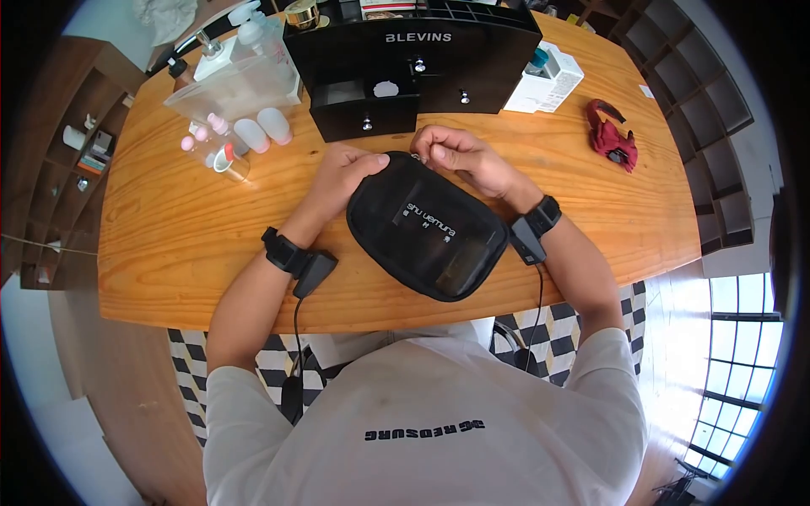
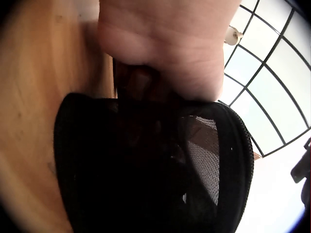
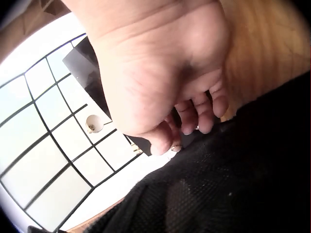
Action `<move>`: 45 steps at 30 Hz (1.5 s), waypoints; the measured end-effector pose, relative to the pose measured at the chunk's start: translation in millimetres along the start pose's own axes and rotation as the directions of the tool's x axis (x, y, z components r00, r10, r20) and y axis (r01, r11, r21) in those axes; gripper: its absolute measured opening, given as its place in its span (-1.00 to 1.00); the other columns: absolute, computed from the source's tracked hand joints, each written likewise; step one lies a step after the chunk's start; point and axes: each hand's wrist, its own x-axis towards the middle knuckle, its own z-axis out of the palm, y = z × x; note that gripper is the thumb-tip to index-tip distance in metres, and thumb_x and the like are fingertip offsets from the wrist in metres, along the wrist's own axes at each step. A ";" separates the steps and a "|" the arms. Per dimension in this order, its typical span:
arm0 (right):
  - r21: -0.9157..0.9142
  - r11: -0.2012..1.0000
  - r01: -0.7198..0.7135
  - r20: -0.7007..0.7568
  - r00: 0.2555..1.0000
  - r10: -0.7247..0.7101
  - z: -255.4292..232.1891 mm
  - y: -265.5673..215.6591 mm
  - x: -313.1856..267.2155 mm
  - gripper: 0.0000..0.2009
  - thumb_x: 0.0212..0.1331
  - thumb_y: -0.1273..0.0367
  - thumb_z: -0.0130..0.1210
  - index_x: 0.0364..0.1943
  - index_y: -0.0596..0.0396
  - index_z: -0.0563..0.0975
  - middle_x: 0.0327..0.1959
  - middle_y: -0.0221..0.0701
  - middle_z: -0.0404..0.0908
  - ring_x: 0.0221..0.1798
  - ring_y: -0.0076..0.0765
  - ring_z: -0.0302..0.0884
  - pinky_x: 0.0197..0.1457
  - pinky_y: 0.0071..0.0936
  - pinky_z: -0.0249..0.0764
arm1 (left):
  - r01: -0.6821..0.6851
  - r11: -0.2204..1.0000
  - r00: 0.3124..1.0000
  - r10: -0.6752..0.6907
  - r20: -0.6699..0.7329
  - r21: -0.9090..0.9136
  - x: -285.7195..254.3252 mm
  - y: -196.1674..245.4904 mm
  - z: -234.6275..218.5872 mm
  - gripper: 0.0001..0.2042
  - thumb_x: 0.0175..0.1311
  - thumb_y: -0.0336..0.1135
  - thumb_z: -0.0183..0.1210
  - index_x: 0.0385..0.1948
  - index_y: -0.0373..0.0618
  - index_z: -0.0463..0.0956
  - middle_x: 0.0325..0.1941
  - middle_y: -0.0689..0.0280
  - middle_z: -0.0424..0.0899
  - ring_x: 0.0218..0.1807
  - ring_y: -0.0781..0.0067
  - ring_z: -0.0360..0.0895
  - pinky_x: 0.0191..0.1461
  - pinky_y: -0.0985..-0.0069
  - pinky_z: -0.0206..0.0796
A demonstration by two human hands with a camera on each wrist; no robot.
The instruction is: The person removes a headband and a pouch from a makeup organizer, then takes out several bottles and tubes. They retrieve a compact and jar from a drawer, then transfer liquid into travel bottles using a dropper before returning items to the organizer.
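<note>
A black mesh cosmetic pouch [image 1: 422, 240] with white lettering is held up over the table's front part. My left hand [image 1: 342, 177] grips its upper left edge, thumb on the near face and fingers behind it. In the left wrist view, the pouch [image 2: 131, 170] hides most of those fingers, and a zipper runs along its rim. At the top edge, my right hand [image 1: 472, 160] pinches the zipper pull between thumb and index finger. The right wrist view shows a bit of shiny metal [image 3: 175, 148] at those fingertips, with the other fingers curled beside the mesh.
Behind the pouch stands a black organizer [image 1: 472, 63], its lower left drawer [image 1: 367, 121] pulled out. Small bottles [image 1: 202, 148] and a clear bin [image 1: 228, 84] are on the left. White boxes [image 1: 548, 80] and a dark red headband [image 1: 612, 139] lie to the right.
</note>
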 end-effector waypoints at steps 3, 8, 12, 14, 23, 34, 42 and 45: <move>-0.187 0.979 -0.080 -0.010 0.997 0.080 -9.8 -25.1 -14.9 -0.47 0.42 -0.16 0.04 -0.14 0.08 0.51 -0.24 -0.55 0.45 -0.21 -0.60 0.44 -0.11 -0.60 0.40 | -0.025 1.000 0.996 0.024 -0.088 -0.018 -1.1 -1.2 -1.0 -0.67 0.38 -0.25 0.20 -0.51 -0.37 0.66 -0.54 0.42 0.65 -0.52 0.71 0.46 -0.42 0.63 0.24; -0.556 0.755 -0.348 0.035 0.897 0.440 -28.4 -64.5 -48.1 -0.24 0.31 -0.38 -0.01 -0.43 0.16 0.58 -0.54 -0.35 0.67 -0.43 -0.43 0.71 -0.35 -0.51 0.55 | -0.056 0.990 0.958 0.018 -0.285 -0.128 -2.1 -2.2 1.6 -0.66 0.39 -0.27 0.17 -0.62 -0.27 0.56 -0.59 0.49 0.55 -0.56 0.73 0.37 -0.47 0.61 0.15; -0.509 0.707 -0.491 -0.094 0.848 0.521 -13.1 -76.5 -56.0 -0.32 0.39 -0.18 0.09 -0.59 0.21 0.63 -0.57 -0.30 0.71 -0.47 -0.43 0.71 -0.35 -0.57 0.55 | -0.090 0.987 0.960 0.049 -0.275 -0.136 -2.9 -2.9 6.6 -0.65 0.44 -0.21 0.14 -0.57 -0.22 0.54 -0.56 0.50 0.55 -0.54 0.74 0.36 -0.47 0.61 0.14; -0.480 0.728 -0.490 -0.159 0.864 0.477 -15.7 -73.1 -63.3 -0.41 0.39 -0.07 0.14 -0.56 0.21 0.63 -0.57 -0.33 0.70 -0.49 -0.45 0.70 -0.35 -0.57 0.55 | -0.072 0.982 0.970 0.028 -0.243 -0.176 -1.8 0.0 12.9 -0.64 0.47 -0.16 0.13 -0.52 -0.23 0.56 -0.52 0.49 0.56 -0.53 0.73 0.37 -0.46 0.62 0.15; -0.384 0.872 -0.304 -0.440 0.890 0.117 -84.7 -48.3 -99.7 -0.55 0.40 0.06 0.21 -0.49 0.16 0.64 -0.57 -0.40 0.65 -0.44 -0.54 0.62 -0.32 -0.56 0.49 | -0.003 0.999 0.952 0.015 0.305 -0.037 -0.6 -16.8 5.1 -0.57 0.41 0.07 0.27 -0.26 -0.21 0.64 -0.43 0.44 0.63 -0.42 0.67 0.46 -0.32 0.62 0.29; -0.512 0.747 -0.425 -0.092 0.891 0.444 -128.2 -84.0 -140.0 -0.25 0.26 -0.29 0.17 -0.48 0.28 0.65 -0.52 -0.28 0.72 -0.36 -0.35 0.71 -0.29 -0.44 0.55 | -0.066 0.889 0.932 -0.107 0.347 0.453 21.9 15.3 80.2 -0.56 0.00 -0.09 0.56 -0.24 -0.20 0.61 -0.44 0.33 0.59 -0.37 0.43 0.56 -0.23 0.45 0.42; -0.430 0.785 -0.446 -0.446 0.861 0.245 -162.2 -84.2 -179.5 -0.38 0.25 -0.15 0.29 -0.56 0.22 0.65 -0.64 -0.30 0.63 -0.56 -0.41 0.62 -0.44 -0.53 0.42 | -0.112 0.899 0.956 -0.019 0.292 0.424 70.9 4.5 137.0 -0.71 0.13 -0.27 0.50 -0.26 -0.21 0.61 -0.45 0.47 0.47 -0.40 0.63 0.36 -0.30 0.55 0.26; -0.443 0.746 -0.498 -0.509 0.825 0.248 -162.9 -91.4 -178.2 -0.43 0.27 -0.07 0.30 -0.58 0.23 0.65 -0.68 -0.33 0.62 -0.57 -0.44 0.62 -0.42 -0.57 0.43 | -0.147 0.905 0.961 0.036 0.272 0.400 81.5 3.8 141.4 -0.68 0.07 -0.19 0.49 -0.33 -0.20 0.59 -0.47 0.34 0.55 -0.40 0.39 0.52 -0.28 0.41 0.35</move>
